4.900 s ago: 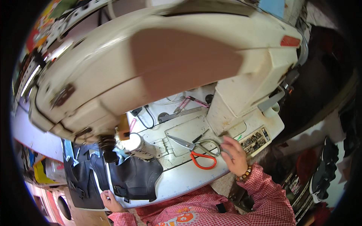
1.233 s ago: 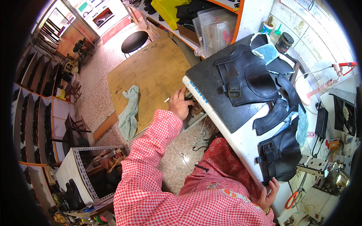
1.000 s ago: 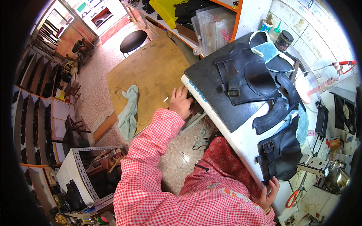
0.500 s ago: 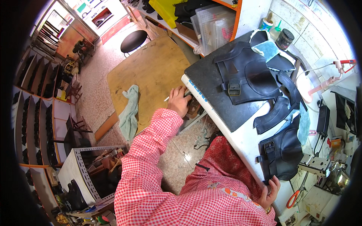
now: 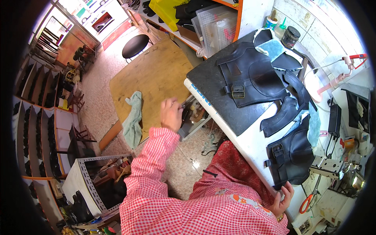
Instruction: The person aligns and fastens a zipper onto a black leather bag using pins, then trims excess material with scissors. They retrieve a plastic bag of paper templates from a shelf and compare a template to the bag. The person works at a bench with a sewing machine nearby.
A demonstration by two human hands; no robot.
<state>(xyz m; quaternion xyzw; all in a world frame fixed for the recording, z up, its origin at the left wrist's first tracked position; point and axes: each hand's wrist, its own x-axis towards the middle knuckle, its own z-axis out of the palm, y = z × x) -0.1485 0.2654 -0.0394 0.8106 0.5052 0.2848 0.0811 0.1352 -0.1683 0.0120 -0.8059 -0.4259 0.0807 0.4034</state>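
Observation:
My left hand (image 5: 171, 114) is beside the pulled-out drawer (image 5: 197, 129) under the white table, over the edge of the brown board. Its fingers are blurred by motion; I cannot tell whether they hold anything. Dark tools (image 5: 187, 113) lie in the drawer, next to that hand. My right hand (image 5: 282, 199) rests at the table's near edge, fingers loosely bent and thumb apart, by the lower corner of a black leather boot upper (image 5: 290, 158) with a buckle. A larger buckled black leather upper (image 5: 256, 78) lies on the dark mat, with a curved black leather strip (image 5: 280, 117) between them.
A greenish cloth (image 5: 134, 117) lies on the brown board (image 5: 156, 74). Orange-handled scissors (image 5: 309, 201), a pink lamp stand (image 5: 331, 84) and a dark jar (image 5: 290, 37) stand around the table. A metal-framed bin (image 5: 92, 184) and shoe shelves (image 5: 33, 129) are at left.
My left hand has moved left, away from the table edge and drawer, showing more of the drawer's contents. The right hand stays in place. The view has shifted slightly.

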